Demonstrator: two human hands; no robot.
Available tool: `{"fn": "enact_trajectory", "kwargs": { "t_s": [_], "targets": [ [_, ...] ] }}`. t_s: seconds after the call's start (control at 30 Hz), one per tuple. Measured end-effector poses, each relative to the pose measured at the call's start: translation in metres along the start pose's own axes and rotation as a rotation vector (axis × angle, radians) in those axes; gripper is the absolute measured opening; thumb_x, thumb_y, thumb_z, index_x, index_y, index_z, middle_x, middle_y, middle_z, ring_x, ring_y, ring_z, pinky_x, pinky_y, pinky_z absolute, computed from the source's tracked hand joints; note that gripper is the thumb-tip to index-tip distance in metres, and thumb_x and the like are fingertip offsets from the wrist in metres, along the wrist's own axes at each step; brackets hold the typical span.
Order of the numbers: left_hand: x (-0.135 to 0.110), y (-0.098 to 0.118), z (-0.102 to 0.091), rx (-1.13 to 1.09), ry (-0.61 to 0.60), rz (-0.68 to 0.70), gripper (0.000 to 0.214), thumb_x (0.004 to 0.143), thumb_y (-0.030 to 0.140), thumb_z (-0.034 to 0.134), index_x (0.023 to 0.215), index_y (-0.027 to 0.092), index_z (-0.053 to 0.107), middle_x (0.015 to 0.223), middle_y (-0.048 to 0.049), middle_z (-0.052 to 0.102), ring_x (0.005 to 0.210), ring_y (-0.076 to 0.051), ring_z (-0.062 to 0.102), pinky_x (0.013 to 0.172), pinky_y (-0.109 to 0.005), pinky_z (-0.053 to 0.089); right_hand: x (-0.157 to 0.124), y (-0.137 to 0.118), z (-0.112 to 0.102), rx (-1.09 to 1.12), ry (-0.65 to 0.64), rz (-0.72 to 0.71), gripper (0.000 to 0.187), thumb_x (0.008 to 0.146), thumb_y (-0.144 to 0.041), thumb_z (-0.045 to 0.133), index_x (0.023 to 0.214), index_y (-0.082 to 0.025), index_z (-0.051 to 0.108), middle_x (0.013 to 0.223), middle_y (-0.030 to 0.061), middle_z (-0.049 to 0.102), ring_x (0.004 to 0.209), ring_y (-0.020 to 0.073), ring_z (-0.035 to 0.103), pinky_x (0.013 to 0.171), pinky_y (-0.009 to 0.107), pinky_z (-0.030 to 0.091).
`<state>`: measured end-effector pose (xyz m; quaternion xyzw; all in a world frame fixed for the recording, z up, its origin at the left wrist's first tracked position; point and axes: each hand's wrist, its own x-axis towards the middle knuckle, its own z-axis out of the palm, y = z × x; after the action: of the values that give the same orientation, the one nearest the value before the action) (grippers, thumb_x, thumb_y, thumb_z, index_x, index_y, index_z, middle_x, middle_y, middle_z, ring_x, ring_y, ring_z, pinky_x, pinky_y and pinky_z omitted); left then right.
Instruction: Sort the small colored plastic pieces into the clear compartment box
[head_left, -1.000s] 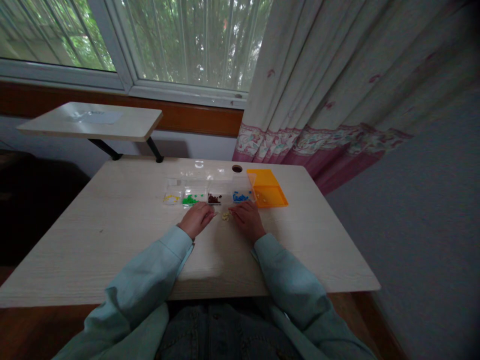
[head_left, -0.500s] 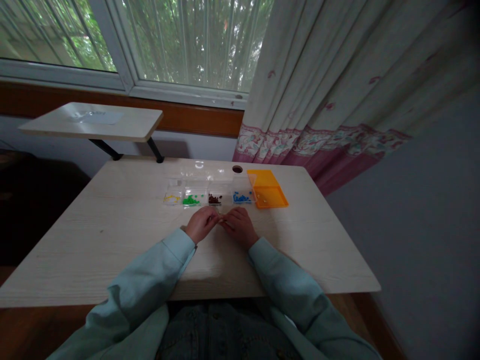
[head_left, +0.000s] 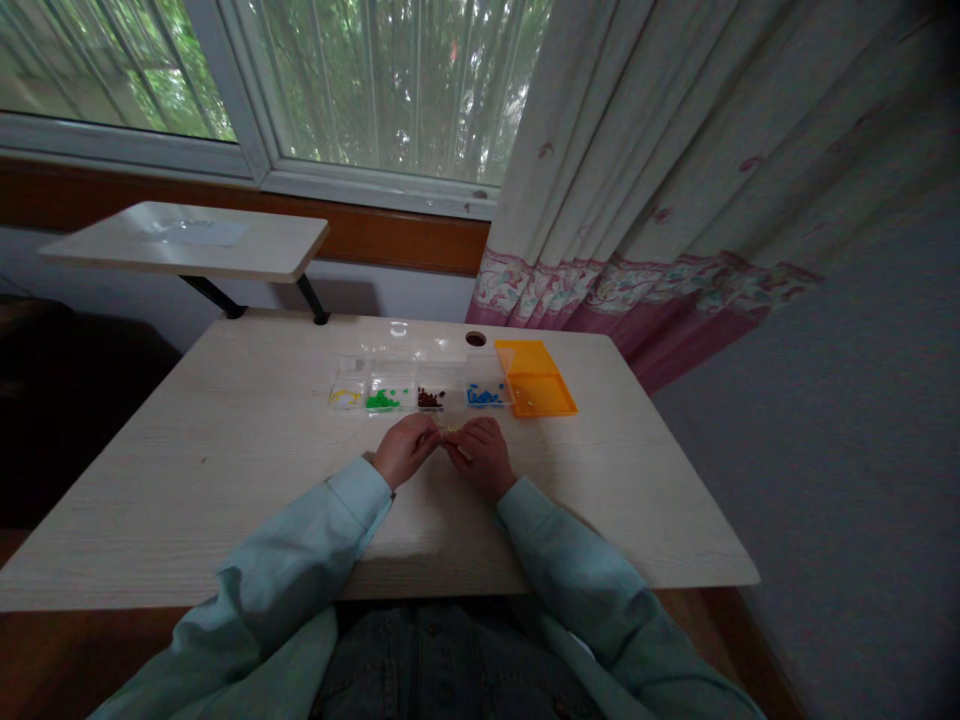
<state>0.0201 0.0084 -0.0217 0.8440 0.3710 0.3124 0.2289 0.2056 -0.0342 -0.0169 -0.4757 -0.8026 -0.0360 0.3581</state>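
My left hand (head_left: 406,449) and my right hand (head_left: 481,455) meet fingertip to fingertip above the table, both closed in a pinch. Something tiny and pale, perhaps yellowish, shows between them, too small to name. Just beyond the hands stand clear plastic boxes in a row. From left to right they hold yellow pieces (head_left: 345,397), green pieces (head_left: 383,400), dark brown pieces (head_left: 430,398) and blue pieces (head_left: 484,395). At the row's right end lies an opened orange box (head_left: 551,397) with a few small pale pieces in it.
The pale wooden table (head_left: 240,520) has a round dark hole (head_left: 475,339) near its back edge. A raised shelf (head_left: 277,250) on black legs stands at the back left, with a clear sheet on it. Behind are a window and a flowered curtain (head_left: 600,200).
Both hands stay together in almost the same place, with only slight finger movement. The boxes have not moved; the view has shifted a little.
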Motion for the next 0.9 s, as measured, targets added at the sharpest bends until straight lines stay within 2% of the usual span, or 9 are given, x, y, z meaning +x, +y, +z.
{"fn": "enact_trajectory", "kwargs": {
  "t_s": [0.13, 0.23, 0.37, 0.43, 0.57, 0.67, 0.9],
  "targets": [
    [0.001, -0.002, -0.003, 0.022, -0.023, 0.030, 0.032, 0.097, 0.038, 0.040, 0.081, 0.017, 0.059, 0.077, -0.0051, 0.058, 0.076, -0.017, 0.054, 0.070, -0.029, 0.043, 0.003, 0.000, -0.003, 0.004, 0.026, -0.017, 0.016, 0.090, -0.031, 0.059, 0.085, -0.025, 0.072, 0.073, 0.0024, 0.070, 0.077, 0.0171, 0.060, 0.078, 0.033, 0.043],
    [0.002, -0.006, -0.010, 0.057, -0.026, 0.060, 0.032, 0.097, 0.038, 0.039, 0.083, 0.018, 0.060, 0.079, -0.0059, 0.060, 0.079, -0.018, 0.055, 0.073, -0.030, 0.043, 0.006, 0.014, -0.010, 0.002, 0.103, 0.041, 0.014, 0.089, -0.029, 0.059, 0.085, -0.023, 0.071, 0.075, 0.0029, 0.069, 0.080, 0.0173, 0.059, 0.081, 0.033, 0.042],
    [0.004, -0.016, -0.020, 0.074, 0.014, 0.053, 0.031, 0.097, 0.038, 0.040, 0.084, 0.019, 0.061, 0.077, -0.0049, 0.060, 0.079, -0.017, 0.055, 0.075, -0.030, 0.044, 0.003, 0.056, -0.029, -0.150, 0.248, 0.268, 0.018, 0.090, -0.032, 0.058, 0.084, -0.022, 0.072, 0.082, 0.0050, 0.069, 0.085, 0.0197, 0.059, 0.088, 0.038, 0.041],
    [0.004, -0.020, -0.025, 0.075, 0.028, 0.048, 0.032, 0.097, 0.038, 0.040, 0.084, 0.019, 0.062, 0.076, -0.0047, 0.059, 0.079, -0.017, 0.055, 0.075, -0.030, 0.043, -0.002, 0.079, -0.038, -0.267, 0.317, 0.407, 0.021, 0.088, -0.035, 0.058, 0.085, -0.021, 0.073, 0.086, 0.0074, 0.068, 0.088, 0.0224, 0.057, 0.087, 0.040, 0.041],
    [0.005, -0.023, -0.029, 0.125, 0.019, 0.062, 0.034, 0.097, 0.039, 0.039, 0.081, 0.019, 0.062, 0.073, -0.0044, 0.058, 0.077, -0.018, 0.054, 0.075, -0.031, 0.043, -0.015, 0.108, -0.048, -0.360, 0.288, 0.552, 0.022, 0.088, -0.036, 0.057, 0.086, -0.021, 0.073, 0.091, 0.0091, 0.066, 0.093, 0.0245, 0.052, 0.086, 0.042, 0.039],
    [0.005, -0.022, -0.030, 0.148, 0.002, 0.075, 0.034, 0.097, 0.039, 0.040, 0.083, 0.019, 0.063, 0.075, -0.0051, 0.059, 0.078, -0.018, 0.054, 0.074, -0.030, 0.043, -0.020, 0.114, -0.047, -0.370, 0.266, 0.571, 0.027, 0.091, -0.034, 0.051, 0.090, -0.019, 0.073, 0.093, 0.0103, 0.066, 0.093, 0.0247, 0.051, 0.084, 0.042, 0.039],
    [0.005, -0.027, -0.032, 0.147, -0.051, 0.066, 0.030, 0.096, 0.038, 0.043, 0.093, 0.019, 0.066, 0.082, -0.0065, 0.062, 0.084, -0.018, 0.056, 0.079, -0.031, 0.044, -0.017, 0.113, -0.044, -0.319, 0.271, 0.497, 0.028, 0.092, -0.031, 0.048, 0.090, -0.018, 0.072, 0.088, 0.0096, 0.068, 0.086, 0.0230, 0.054, 0.082, 0.040, 0.040]
  ]
}}
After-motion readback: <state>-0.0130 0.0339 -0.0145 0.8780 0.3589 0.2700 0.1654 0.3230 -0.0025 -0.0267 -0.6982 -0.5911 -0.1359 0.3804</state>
